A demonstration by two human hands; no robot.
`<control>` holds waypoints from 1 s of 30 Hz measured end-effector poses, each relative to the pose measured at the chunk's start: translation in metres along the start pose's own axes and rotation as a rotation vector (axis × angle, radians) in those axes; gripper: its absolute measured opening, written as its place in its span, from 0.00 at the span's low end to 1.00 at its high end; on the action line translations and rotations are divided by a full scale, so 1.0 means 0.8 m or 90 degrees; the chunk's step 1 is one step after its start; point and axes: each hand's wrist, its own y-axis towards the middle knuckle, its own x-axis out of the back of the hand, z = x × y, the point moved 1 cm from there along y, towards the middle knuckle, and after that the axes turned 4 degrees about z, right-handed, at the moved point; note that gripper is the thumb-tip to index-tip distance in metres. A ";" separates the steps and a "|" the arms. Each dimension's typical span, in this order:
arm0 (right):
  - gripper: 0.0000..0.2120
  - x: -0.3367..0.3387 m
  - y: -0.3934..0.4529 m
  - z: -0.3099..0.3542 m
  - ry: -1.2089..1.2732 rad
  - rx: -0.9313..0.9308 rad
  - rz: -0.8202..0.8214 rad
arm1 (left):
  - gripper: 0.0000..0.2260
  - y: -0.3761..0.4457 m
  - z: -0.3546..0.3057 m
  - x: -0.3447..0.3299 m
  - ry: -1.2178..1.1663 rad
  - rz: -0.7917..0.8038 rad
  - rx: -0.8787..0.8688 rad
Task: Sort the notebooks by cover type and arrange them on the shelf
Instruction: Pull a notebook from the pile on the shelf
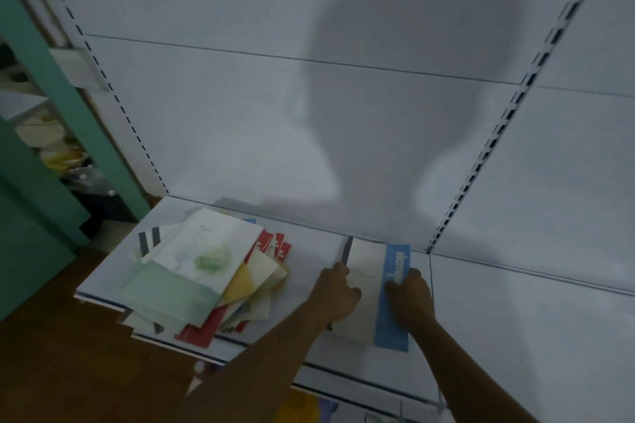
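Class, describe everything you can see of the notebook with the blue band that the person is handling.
The notebook with the blue band lies flat at the right end of the white shelf, its far edge near the back panel. Its cover looks like cream paper, with a blue strip bearing blurred white lettering along its right side. The left hand holds its left edge; the right hand rests on the strip.

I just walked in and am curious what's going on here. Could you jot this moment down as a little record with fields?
Place: white shelf with a white back panel
Unsorted pile: loose heap of notebooks on the shelf's left part, green-and-white cover on top, red and yellow ones under it
Being handled: cream notebook with a blue band, lying flat at the right
Left hand: on that notebook's left edge
Right hand: resting on the blue band
Activity: seemingly squaring up this notebook
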 end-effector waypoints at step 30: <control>0.18 -0.200 -0.138 0.247 0.042 0.148 0.283 | 0.27 -0.138 0.181 0.291 0.236 -0.302 0.229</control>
